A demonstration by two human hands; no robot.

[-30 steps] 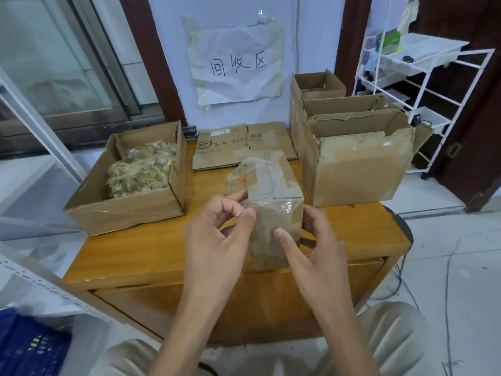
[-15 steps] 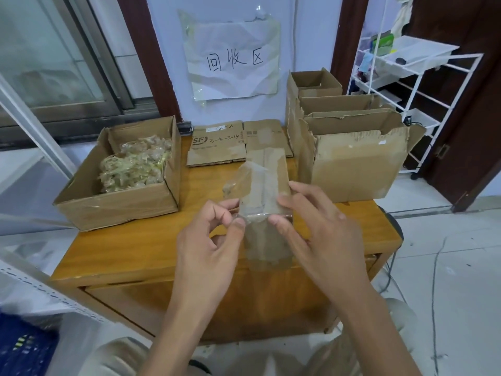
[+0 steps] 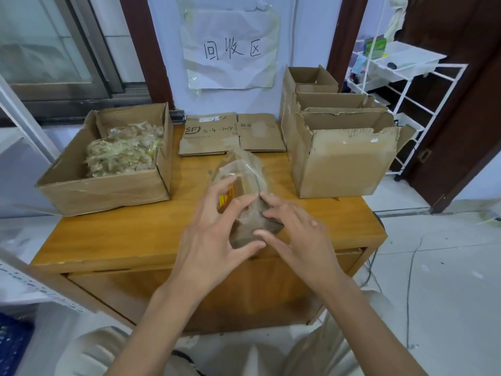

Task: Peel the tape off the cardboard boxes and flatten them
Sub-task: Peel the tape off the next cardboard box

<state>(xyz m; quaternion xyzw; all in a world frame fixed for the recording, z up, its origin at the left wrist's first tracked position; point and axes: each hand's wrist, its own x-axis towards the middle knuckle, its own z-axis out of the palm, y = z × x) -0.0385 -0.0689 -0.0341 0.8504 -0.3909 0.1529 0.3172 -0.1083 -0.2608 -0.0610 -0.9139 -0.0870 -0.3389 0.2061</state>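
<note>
Inspector: State your hands and where the item is.

Me: The small box (image 3: 250, 210) is held between both my hands, just above the near edge of the counter (image 3: 130, 234). My left hand (image 3: 214, 234) curls round its left side, thumb under the near end, fingertips on top. My right hand (image 3: 295, 232) rests on the right side, fingers spread and lightly bent, index tip touching the top edge.

Inspector: Tape?

Me: Clear tape (image 3: 238, 166) stands lifted in a loose flap at the end farthest from my hands; the rest looks stuck down along the top.

Inspector: Handling?

Me: I judge it light, with thin card that gives under pressure. The film is slick and likely to tear or cling to itself. Best hold: pinch the free flap close to where it leaves the card, with the other hand bracing the body.

Inspector: Surroundings?

Me: Beyond my hands, flattened cardboard (image 3: 230, 134); beyond my right, open boxes (image 3: 341, 161); beyond my left, a box of tape scraps (image 3: 108, 169).
</note>
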